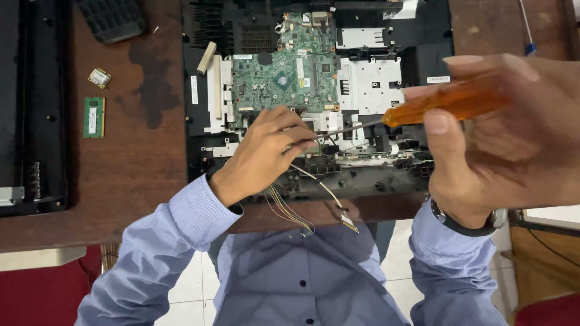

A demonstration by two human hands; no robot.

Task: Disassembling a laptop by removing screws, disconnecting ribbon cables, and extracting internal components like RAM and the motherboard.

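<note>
**Probing opened laptop, tip hidden**

Lying loose far left: green memory stick [93, 117]. Pinching at laptop chassis [314, 90] mid-table, left hand [266, 151] fingers bunched, hiding screwdriver [447, 102] tip. Gripping orange handle, right hand [501, 139], blurred, cropped at right edge.

amber screwdriver handle [450, 102]; green motherboard [284, 75]

single head view, looking steeply down, close over wooden table [139, 181]; right edge perhaps blurred.
</note>
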